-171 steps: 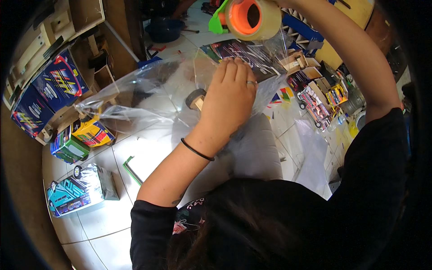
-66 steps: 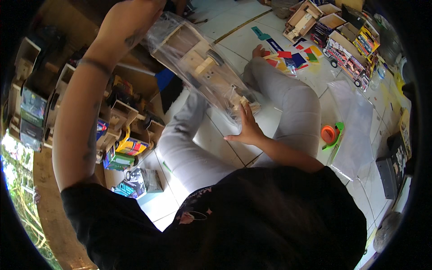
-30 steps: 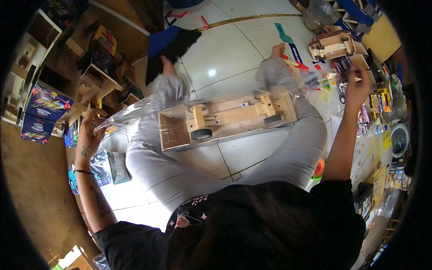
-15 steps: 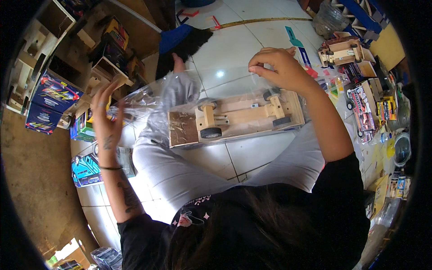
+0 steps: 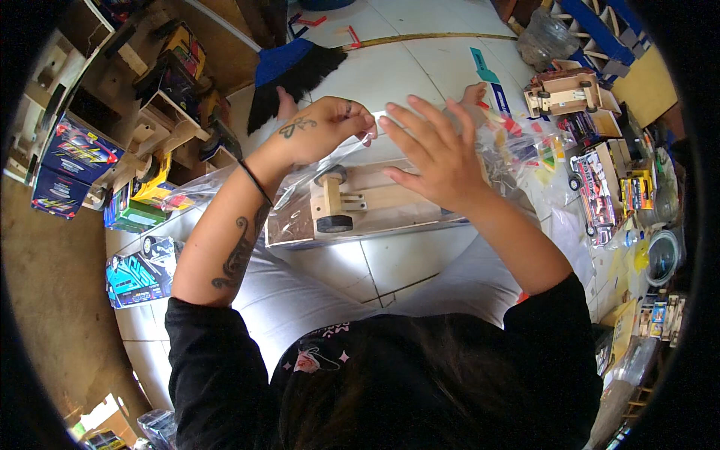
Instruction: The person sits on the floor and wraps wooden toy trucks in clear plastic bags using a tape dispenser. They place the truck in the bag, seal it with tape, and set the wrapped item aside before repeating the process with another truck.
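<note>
A wooden toy truck (image 5: 386, 199) lies wheels up across my legs, with black wheels on wooden axle blocks and a brown panel at its left end. Clear plastic film (image 5: 300, 184) spreads beneath and around it, crinkled and shiny. Over the far side of the truck, my left hand (image 5: 322, 127) is closed, its fingertips pinching an edge of the film. Close beside it, my right hand (image 5: 435, 154) is spread with its fingers apart, above the truck's right half. That hand hides the right-hand wheels.
Several wooden toy trucks and printed boxes (image 5: 79, 150) are stacked at the left. A blue and black broom (image 5: 289, 71) rests on the tiled floor ahead. At the right lie another upturned truck (image 5: 566, 94), a printed toy truck (image 5: 596, 191) and a tape roll (image 5: 664, 255).
My left hand has come from the left to the middle and now pinches the film. The right hand has moved slightly left and nearer, and its fingers have spread.
</note>
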{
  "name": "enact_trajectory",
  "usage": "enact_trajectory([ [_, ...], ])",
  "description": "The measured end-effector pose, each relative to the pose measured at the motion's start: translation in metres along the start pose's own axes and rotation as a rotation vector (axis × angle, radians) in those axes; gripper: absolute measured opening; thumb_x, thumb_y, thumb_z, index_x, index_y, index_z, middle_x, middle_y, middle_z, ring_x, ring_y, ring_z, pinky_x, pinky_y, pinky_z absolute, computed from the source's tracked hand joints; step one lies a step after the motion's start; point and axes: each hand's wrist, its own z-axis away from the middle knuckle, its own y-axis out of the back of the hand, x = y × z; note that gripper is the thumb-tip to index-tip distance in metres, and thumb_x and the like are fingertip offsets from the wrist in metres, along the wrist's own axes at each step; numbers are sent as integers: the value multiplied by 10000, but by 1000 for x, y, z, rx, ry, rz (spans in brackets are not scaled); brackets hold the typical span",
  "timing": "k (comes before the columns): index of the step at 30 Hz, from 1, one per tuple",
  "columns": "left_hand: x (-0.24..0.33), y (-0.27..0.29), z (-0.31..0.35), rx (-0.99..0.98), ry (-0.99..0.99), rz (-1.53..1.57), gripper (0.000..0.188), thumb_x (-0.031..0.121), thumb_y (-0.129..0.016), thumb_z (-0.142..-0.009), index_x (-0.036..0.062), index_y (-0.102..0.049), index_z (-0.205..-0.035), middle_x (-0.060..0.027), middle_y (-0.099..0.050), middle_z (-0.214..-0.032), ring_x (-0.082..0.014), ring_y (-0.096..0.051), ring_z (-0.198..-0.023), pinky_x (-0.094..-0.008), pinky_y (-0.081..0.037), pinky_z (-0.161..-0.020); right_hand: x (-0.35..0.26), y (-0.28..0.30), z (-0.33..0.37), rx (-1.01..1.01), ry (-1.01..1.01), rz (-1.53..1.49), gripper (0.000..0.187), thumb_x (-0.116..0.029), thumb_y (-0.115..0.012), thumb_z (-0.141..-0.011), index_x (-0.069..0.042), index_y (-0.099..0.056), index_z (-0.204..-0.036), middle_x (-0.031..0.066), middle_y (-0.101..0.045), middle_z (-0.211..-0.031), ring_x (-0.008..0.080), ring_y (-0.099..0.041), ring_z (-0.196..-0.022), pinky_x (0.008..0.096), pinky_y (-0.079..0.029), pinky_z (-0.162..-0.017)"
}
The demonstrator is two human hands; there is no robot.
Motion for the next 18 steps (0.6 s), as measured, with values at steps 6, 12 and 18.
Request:
enact_trajectory([
  [6,9,-10,4,193,-134,-456,202,187,-610,-897,-2,-672,-932,-86,-679,-853,-176,-629,-873,-311,-439,-888,24,-25,1,-137,-65,-401,119,-200,-679,-777,-93,-647,-818,21,-620,-810,200,-564,-897,414,-345,-998],
  [12,11,-24,10,231,-321,-825,77,160,-683,-820,83,-684,-823,-61,-680,-833,-242,-621,-855,-441,-357,-991,39,-22,1,-288,-8,-502,136,-219,-612,-843,-85,-636,-830,47,-630,-824,208,-591,-868,418,-344,-1006],
  [18,5,-21,11,250,-339,-686,71,131,-673,-831,65,-684,-804,-60,-674,-798,-246,-612,-820,-412,-362,-971,129,49,68,-541,-20,-20,94,-134,-665,-755,-65,-662,-819,60,-657,-800,206,-631,-823,438,-369,-1048],
])
